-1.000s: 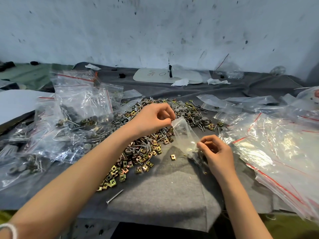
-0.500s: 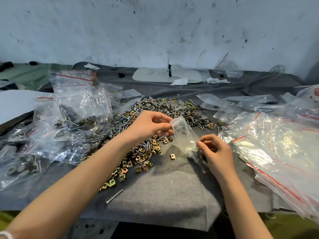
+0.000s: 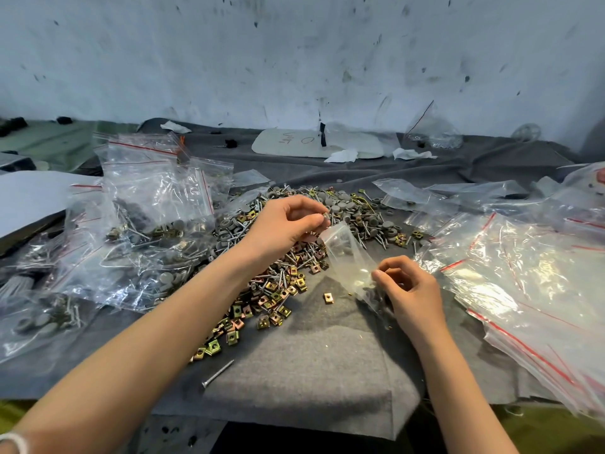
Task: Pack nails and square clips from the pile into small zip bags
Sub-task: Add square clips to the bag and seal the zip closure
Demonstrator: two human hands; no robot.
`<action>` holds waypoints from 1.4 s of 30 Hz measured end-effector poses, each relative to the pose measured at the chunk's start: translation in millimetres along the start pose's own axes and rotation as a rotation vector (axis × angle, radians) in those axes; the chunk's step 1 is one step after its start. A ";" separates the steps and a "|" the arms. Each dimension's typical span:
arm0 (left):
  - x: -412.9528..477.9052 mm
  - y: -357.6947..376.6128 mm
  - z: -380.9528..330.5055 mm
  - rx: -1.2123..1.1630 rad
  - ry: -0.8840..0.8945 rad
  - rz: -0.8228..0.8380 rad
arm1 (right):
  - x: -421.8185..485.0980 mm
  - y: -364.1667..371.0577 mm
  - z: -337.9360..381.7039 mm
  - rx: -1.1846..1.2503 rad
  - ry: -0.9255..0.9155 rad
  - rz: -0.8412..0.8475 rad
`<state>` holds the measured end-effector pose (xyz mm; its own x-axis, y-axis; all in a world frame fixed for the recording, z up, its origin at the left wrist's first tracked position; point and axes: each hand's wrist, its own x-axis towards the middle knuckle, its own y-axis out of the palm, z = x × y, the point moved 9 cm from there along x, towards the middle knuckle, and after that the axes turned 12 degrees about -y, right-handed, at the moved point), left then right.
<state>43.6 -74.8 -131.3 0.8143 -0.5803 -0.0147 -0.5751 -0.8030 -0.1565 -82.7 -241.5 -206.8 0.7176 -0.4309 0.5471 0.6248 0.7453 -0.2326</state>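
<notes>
Left hand (image 3: 288,224) lifts, pinching small hardware (image 3: 324,217) above our zip bag (image 3: 347,253).
Our right hand (image 3: 411,290) pinches the bag low, keeping its mouth up for loading.

Shiny gold with a bit of pink on the square clips (image 3: 275,296), silver on the nails (image 3: 217,374), dull grey on the round caps (image 3: 340,204). See-through zip bags (image 3: 523,290) with thin red lines along the tops, on a plain grey cloth (image 3: 311,371). Pale bluish-white wall (image 3: 294,60) dotted with dark spots, white paper scraps (image 3: 342,156), olive green strip (image 3: 556,430) at the near edge.
</notes>
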 end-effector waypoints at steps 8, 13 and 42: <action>-14.9 14.4 -27.4 0.286 0.280 0.011 | -0.3 2.9 2.1 -0.022 -0.017 0.022; -22.5 19.0 -19.6 0.423 0.320 0.012 | -0.3 2.4 1.0 -0.025 -0.022 0.020; -19.0 12.9 5.7 0.251 -0.004 0.040 | -0.6 -1.7 1.5 0.031 0.012 -0.041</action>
<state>21.2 -73.4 -138.7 0.7921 -0.6097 -0.0294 -0.5692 -0.7204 -0.3963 -84.6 -241.8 -205.5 0.6951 -0.4675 0.5462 0.6444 0.7420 -0.1849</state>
